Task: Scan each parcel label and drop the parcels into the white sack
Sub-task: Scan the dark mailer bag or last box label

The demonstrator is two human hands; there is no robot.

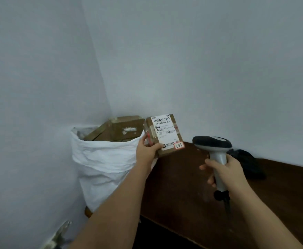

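We hold a small brown cardboard parcel in our left hand, thumb and fingers curled round its lower left corner, so it stands tilted in the air just right of the sack's mouth and above the bench edge. Its white paper shipping label faces us, barcode at the top. Our right hand wraps the grey plastic handle of the black-headed barcode scanner, fingers closed round the grip; whether a finger is on the trigger we cannot tell.

To scan well, we judge the scanner's nose should turn towards the label and meet the barcode squarely, with our left thumb kept off the printed bars and the parcel held steady; glossy tape across the box may glare if the angle is too flat.

The white woven plastic sack is crumpled and soft-walled, already holding stiff brown cardboard boxes that rise above its rim. The dark brown wooden bench looks smooth and hard.
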